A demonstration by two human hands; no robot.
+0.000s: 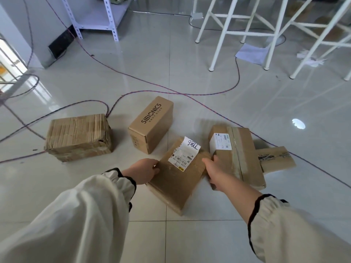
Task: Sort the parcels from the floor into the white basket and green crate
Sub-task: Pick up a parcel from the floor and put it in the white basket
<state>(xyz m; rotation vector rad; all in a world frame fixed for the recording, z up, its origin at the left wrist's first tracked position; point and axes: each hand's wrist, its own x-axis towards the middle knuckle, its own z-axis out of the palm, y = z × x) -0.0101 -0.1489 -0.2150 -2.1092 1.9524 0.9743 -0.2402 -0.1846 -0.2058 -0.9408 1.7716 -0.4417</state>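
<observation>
Several cardboard parcels lie on the tiled floor. A flat parcel with a white shipping label (pixel 176 177) is nearest to me. My left hand (pixel 143 170) grips its left edge and my right hand (pixel 213 171) grips its right edge. Right of it lies a taped parcel with a white label (pixel 239 154), with a small flat parcel (pixel 275 158) behind that. Farther back stand a box printed SIBIONICS (pixel 152 124) and a tape-wrapped box (pixel 78 136) at the left. Neither the white basket nor the green crate is in view.
Purple and black cables (pixel 133 92) snake across the floor behind the parcels. White stool legs (pixel 224 33) stand at the back right, a metal shelf rack (pixel 102 19) at the back left. Paper scraps (pixel 250 54) lie under the stools.
</observation>
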